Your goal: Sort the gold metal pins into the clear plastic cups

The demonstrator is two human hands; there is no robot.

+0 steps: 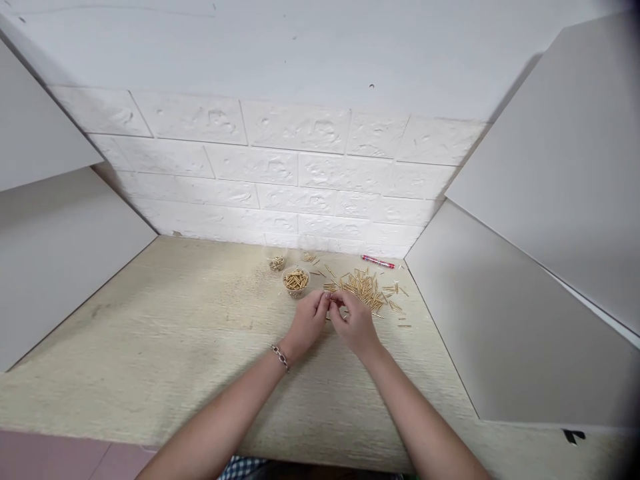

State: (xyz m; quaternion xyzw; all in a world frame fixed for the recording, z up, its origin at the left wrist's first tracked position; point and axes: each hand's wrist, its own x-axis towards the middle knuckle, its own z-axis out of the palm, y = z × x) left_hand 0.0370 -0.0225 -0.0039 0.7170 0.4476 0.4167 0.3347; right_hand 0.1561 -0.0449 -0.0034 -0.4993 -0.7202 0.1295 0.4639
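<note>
My left hand (307,323), with a chain bracelet (280,357) at its wrist, meets my right hand (355,325) near the middle of the table. The fingertips of both are pinched together, and what they hold is too small to make out. Just beyond my right hand lies a loose pile of thin gold-coloured metal pins (364,285). A clear round cup (296,283) full of similar gold pieces stands beyond my left hand. Behind it, slightly left, is a second clear cup (277,263) with small metal parts.
A third clear container (309,257) with a few gold pieces is near the wall. A red pen-like tube (378,261) lies behind the pile. Grey panels flank the wooden table (150,333), and a white brick-patterned wall rises behind. A black object (573,437) is at the lower right.
</note>
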